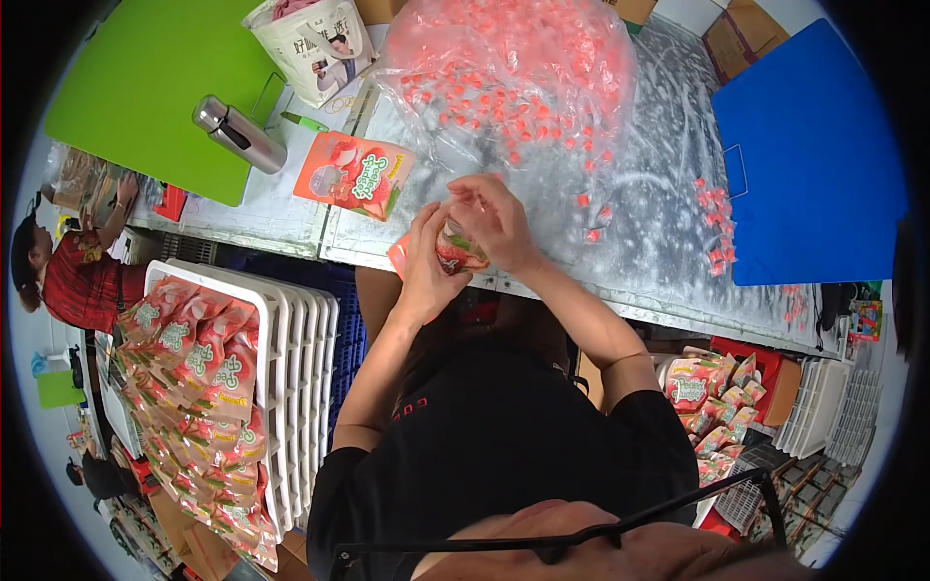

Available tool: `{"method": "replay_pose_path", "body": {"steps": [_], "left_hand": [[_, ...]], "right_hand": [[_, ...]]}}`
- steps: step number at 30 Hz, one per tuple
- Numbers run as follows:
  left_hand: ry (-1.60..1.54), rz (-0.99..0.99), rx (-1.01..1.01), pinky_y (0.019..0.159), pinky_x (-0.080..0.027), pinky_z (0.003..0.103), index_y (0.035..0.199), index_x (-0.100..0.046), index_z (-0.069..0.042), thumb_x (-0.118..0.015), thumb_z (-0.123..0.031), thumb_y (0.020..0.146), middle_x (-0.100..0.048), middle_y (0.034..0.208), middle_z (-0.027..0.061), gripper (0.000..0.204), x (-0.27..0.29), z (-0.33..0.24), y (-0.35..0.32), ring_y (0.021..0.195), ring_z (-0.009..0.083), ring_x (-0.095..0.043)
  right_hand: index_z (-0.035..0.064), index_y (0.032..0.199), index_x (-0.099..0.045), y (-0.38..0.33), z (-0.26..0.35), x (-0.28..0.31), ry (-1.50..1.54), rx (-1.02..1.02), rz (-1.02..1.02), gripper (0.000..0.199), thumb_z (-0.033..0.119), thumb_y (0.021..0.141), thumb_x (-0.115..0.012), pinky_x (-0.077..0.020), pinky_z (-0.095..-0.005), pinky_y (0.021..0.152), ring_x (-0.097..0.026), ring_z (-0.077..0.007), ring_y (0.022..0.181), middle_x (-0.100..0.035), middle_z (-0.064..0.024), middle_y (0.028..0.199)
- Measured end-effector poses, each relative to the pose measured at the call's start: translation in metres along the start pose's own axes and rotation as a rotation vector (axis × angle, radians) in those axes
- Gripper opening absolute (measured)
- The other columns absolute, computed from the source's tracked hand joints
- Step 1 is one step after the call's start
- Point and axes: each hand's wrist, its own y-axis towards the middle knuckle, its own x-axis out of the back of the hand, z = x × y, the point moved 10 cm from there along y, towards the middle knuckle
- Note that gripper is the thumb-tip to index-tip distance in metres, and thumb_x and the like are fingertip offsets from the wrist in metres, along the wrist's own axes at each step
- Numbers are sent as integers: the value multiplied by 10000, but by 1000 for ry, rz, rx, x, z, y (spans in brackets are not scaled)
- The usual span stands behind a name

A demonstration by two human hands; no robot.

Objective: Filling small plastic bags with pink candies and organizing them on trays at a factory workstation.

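The left hand's grip holds 1 red pouch by the worktop's near edge; I cannot tell whether the right hand grips its top. This looks like pouch handling; the next move probably needs steady support.

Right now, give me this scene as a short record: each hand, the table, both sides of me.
Left hand: holding a pouch
Right hand: over the same pouch, grip unclear
Table: flat pouch, flask, tote, clear bag of small red pieces
Table's right: blue board, loose red pieces
Left side: stacked white trays, filled pouches on top
Right side: more pouches
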Motion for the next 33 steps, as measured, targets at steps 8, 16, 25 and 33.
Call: {"method": "replay_pose_path", "body": {"steps": [8, 16, 25, 33], "left_hand": [[-199, -91, -21, 1115, -365, 458, 1409, -408, -68, -795, 20, 583, -380, 1451, 220, 916, 8, 2, 7, 1351, 401, -401], [-408, -205, -20, 1128, -341, 427, 1429, -373, -31, -792, 23, 600, -391, 1450, 192, 930, 20, 9, -1, 1359, 329, -403], [-326, -215, -28, 1145, -303, 402, 1436, -351, -9, -718, 12, 636, -403, 1443, 163, 880, 43, -15, -9, 1364, 267, -387], [-318, -287, 150, 1114, -346, 364, 1432, -362, 5, -711, 43, 635, -474, 1361, 135, 871, 57, 21, -31, 1285, 237, -461]], "right_hand": [[0, 1150, -619, 7, 11, 2, 219, -3, -49, 242, 147, 959, -600, -504, -299, 887, -642, -174, 1004, -655, -108, 1114], [49, 1234, -611, 33, -11, 30, 178, 49, 24, 338, 184, 927, -658, -492, -364, 966, -567, -221, 1207, -579, -132, 1320], [138, 1312, -615, 51, -164, 64, -1227, 124, -108, 636, 564, 842, -652, -293, -553, 1120, -372, -435, 1347, -528, -172, 1387], [91, 1411, -530, -29, -208, 80, 26, -406, -142, 491, 379, 1017, -476, -327, -415, 1119, -487, -294, 1299, -559, -158, 1379]]}}
